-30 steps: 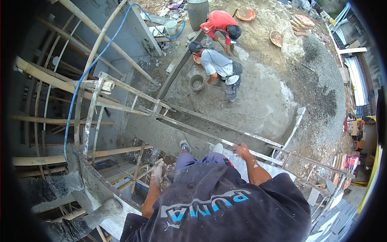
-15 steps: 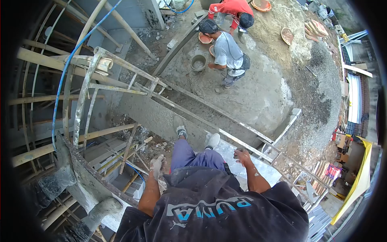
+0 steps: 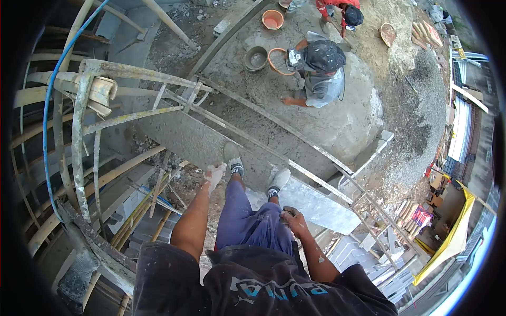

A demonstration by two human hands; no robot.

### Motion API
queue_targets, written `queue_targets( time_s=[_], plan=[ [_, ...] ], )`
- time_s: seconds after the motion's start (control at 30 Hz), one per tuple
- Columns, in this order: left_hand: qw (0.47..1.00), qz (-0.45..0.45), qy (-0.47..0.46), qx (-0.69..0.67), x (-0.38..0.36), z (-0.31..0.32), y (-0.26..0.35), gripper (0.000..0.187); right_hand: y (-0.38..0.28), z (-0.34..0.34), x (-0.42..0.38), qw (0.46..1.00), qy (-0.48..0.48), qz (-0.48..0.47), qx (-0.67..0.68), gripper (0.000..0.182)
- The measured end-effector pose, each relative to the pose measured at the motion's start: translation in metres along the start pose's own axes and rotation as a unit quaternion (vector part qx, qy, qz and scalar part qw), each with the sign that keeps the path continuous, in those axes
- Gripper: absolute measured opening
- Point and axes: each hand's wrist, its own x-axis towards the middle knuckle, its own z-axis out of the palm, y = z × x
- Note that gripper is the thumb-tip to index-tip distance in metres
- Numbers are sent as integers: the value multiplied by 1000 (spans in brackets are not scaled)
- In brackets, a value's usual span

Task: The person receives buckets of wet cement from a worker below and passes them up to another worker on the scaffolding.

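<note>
My left hand (image 3: 215, 177), pale with dried cement, reaches forward and down with its fingers stretched out and holds nothing visible. It is close to my left shoe (image 3: 232, 151), on a grey cement-covered plank (image 3: 179, 138). My right hand (image 3: 294, 220) rests by the right thigh of my purple trousers (image 3: 237, 221), its fingers loosely bent and nothing seen in it. My right shoe (image 3: 279, 179) stands near a smooth light-grey board (image 3: 316, 203).
A paint-spattered scaffold frame (image 3: 137, 71) lies ahead and left, its long rails (image 3: 274, 129) running right. Below, a co-worker in grey (image 3: 324, 87) bends by an orange bucket (image 3: 273, 20) and a dark bucket (image 3: 256, 58). Another wears red (image 3: 337, 10). Bamboo poles (image 3: 113, 174) cross the left.
My left arm has stretched forward, and my right hand has drawn in to my thigh. Below, the co-worker in grey has turned and bent lower. My view has shifted.
</note>
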Motion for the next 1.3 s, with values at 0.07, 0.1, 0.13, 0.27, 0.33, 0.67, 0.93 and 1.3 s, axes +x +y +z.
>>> queue_targets(
  time_s=[0.07,0.1,0.13,0.27,0.33,0.67,0.93,1.3],
  plan=[
    [999,40,-13,22,39,21,6,25,29,13,8,998,-8,54,7,41],
    [998,50,-29,33,56,34,9,27,47,20,10,998,-11,61,3,39],
    [995,77,-24,53,72,49,11,29,65,28,10,998,-13,68,-1,37],
    [983,110,-29,145,111,118,42,43,54,48,-2,978,68,22,-195,37],
    [969,226,-3,102,168,170,20,52,77,51,4,983,90,40,-157,43],
    [945,311,-93,41,176,338,108,40,143,43,5,968,139,92,-190,44],
    [987,106,-26,-116,42,233,97,27,135,37,-3,959,154,31,-238,52],
    [978,47,-85,-183,-138,167,69,18,135,3,-9,957,144,-38,-248,58]
  ],
)
